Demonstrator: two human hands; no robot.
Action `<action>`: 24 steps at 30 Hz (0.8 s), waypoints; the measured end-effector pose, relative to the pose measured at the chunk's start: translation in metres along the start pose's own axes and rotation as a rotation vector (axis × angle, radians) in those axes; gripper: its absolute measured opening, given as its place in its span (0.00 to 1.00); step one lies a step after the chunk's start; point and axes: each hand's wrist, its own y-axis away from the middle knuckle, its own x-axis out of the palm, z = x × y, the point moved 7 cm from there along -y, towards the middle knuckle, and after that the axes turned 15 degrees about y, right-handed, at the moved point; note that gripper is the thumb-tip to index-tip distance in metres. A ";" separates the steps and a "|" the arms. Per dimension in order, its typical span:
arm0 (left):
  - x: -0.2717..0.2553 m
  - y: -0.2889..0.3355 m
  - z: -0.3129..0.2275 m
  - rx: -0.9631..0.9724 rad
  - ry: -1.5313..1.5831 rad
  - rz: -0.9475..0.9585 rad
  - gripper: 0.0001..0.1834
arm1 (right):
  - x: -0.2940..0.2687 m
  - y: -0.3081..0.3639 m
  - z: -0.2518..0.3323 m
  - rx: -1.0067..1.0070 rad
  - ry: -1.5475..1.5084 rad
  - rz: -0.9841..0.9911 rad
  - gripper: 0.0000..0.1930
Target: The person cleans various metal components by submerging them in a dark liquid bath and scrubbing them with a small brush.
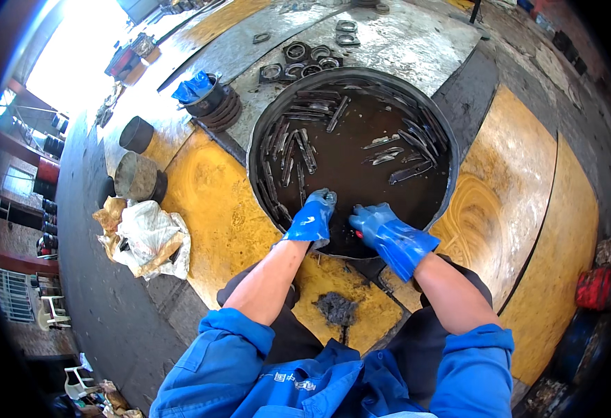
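A large round metal tub [253, 150] of dark brown liquid stands in front of me. My left hand [316, 212], in a blue rubber glove, is over its near edge with the fingers closed; what they hold is hidden. Close by on the right, my right hand [379, 226] wears a matching glove and is also closed. A small red spot [359, 235] shows beside its fingers, too small to name. Long dark metal strips [305, 150] lie around the tub's left and far sides. More wet strips [410, 172] rest at the right, partly in the liquid.
Dark ring-shaped metal parts [296, 51] lie behind the tub. A pot with a blue bag [194, 87] sits on stacked rings at the far left. Nearer are metal cans [136, 175] and a white sack [153, 237]. A grey fibrous clump [335, 308] lies between my legs.
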 end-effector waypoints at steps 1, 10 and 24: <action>0.001 0.000 0.000 -0.011 0.066 0.022 0.27 | -0.008 0.007 0.000 -0.088 0.070 -0.144 0.13; 0.004 0.011 -0.021 0.057 -0.049 0.047 0.28 | -0.007 0.009 -0.023 0.012 -0.006 -0.264 0.17; -0.002 -0.003 0.012 -0.079 0.238 0.007 0.27 | 0.040 0.008 -0.047 0.532 -1.438 0.004 0.14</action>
